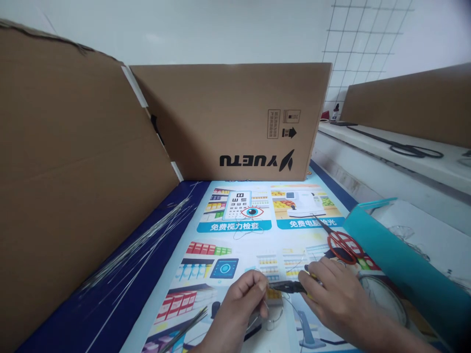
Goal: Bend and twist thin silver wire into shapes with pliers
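Observation:
Thumb and fingers of my left hand (243, 303) are pinched together on a thin metal wire (282, 310), whose loops hang below and to the right. My right hand (336, 291) is wrapped round the handles of a pair of needle-nose pliers (286, 287). The pliers point left, and their tips meet the wire right at my left fingertips. Whether the jaws are fully closed on the wire is too small to tell. Just beyond my right hand lie red-handled scissors (344, 245), blades pointing away to the upper left.
A bundle of straight wires (142, 245) lies along the left cardboard wall (73, 147). Another cardboard panel (228, 117) stands at the back. On the right is a teal-edged box (401, 260) containing wire pieces. More short rods (186, 328) lie near my left wrist on the printed mat (235, 255).

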The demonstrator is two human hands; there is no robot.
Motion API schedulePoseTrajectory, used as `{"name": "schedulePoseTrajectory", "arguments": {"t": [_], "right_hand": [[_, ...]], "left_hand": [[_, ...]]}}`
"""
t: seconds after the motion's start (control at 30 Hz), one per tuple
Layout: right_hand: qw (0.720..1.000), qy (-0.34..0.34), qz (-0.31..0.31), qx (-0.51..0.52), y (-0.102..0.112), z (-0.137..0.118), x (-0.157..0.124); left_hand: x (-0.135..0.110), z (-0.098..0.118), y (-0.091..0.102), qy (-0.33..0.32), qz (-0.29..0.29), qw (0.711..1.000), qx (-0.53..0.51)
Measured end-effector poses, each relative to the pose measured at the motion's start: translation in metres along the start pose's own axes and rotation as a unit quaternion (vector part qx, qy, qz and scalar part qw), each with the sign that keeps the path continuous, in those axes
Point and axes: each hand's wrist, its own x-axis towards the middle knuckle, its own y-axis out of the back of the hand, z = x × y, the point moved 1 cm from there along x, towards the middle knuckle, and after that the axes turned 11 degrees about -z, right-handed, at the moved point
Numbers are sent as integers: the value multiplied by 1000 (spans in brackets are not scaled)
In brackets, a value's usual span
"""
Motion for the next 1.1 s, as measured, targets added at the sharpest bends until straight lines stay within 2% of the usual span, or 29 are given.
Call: {"name": "schedulePoseTrajectory", "arguments": {"t": [0.53, 0.8, 1.1], "right_hand": [[997, 17, 23, -78, 13, -6, 1], [998, 7, 29, -57, 12, -6, 0], [1000, -12, -3, 20, 6, -4, 2]], "left_hand": [[-3, -3, -4, 3, 35, 999, 2], [-5, -2, -8, 13, 48, 999, -17], [-5, -5, -8, 13, 41, 998, -52]]}}
